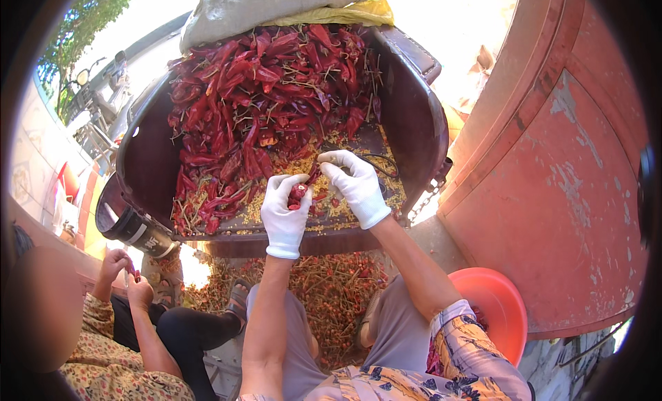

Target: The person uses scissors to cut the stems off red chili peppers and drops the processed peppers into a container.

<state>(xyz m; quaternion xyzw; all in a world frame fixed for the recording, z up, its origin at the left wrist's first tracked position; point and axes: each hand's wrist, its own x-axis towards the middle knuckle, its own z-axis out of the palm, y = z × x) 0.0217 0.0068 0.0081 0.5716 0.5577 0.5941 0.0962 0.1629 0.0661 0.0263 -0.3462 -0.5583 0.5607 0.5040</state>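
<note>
From here, deep red peppers [241, 84], yellow seeds [256, 208], orange-red basin [509, 308], pinkish panel [510, 215] flaked pale, flower-patterned tan shirt [124, 366].

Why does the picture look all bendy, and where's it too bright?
Head view: the fisheye lens makes the red panel look bowed and leaves dark corners; head view: beyond the peppers, the background is washed-out white, and a sunny patch glares lower down; head view: the left hand and right hand look fairly clear.

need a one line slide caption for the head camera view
Gloved left hand holding red peppers, gloved right hand close beside, at a dark bin bearing a pepper heap.
</note>
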